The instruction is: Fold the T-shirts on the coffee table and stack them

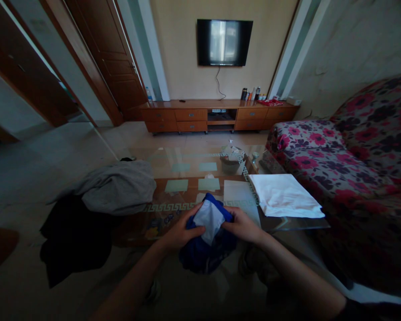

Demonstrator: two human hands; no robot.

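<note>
A bunched blue garment [209, 254] with a pale white-grey inner side hangs between my two hands, above the near edge of the glass table [177, 156]. My left hand [187, 227] grips its left rim, thumb over the pale fabric. At the right rim, my right hand [242, 223] pinches the cloth between thumb and fingers. What kind of garment it is, I cannot make out. To the right lies a folded white cloth [287, 196], flat on the tabletop. Heaped on the left are a grey garment [120, 185] and a black one [75, 240] that drapes over the edge.
A floral sofa [321, 151] stands along the right. Beyond the table is a waste basket [230, 165] with paper in it. A wooden TV cabinet [190, 116] with bottles runs along the back wall, under a television [224, 42].
</note>
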